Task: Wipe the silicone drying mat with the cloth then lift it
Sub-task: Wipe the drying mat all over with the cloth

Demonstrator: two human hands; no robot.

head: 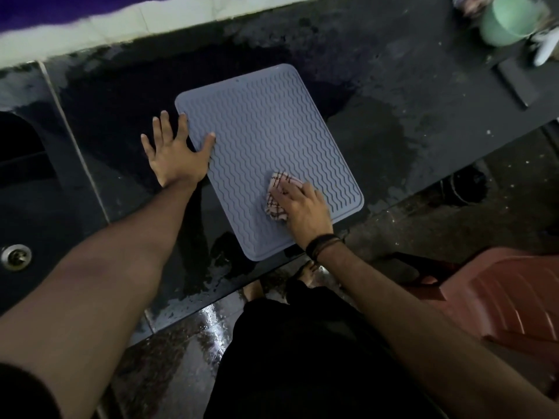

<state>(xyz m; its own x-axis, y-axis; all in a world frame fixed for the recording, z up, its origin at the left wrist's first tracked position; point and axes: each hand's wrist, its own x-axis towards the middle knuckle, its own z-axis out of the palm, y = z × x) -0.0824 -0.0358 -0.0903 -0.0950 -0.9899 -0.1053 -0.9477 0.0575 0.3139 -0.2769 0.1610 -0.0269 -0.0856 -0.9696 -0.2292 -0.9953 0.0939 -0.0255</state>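
A grey silicone drying mat [266, 137] with a wavy ribbed surface lies flat on the dark wet counter, its near corner reaching the counter's front edge. My left hand [174, 152] lies spread flat at the mat's left edge, thumb on the mat and fingers on the counter. My right hand [302, 207] presses a crumpled pink checked cloth [276, 195] onto the near right part of the mat, fingers laid over the cloth. Part of the cloth is hidden under that hand.
A sink basin with a drain [15, 257] sits at the left. A green cup [508, 19] stands at the far right of the counter [408, 95]. A reddish plastic chair [508, 297] is on the floor at the right.
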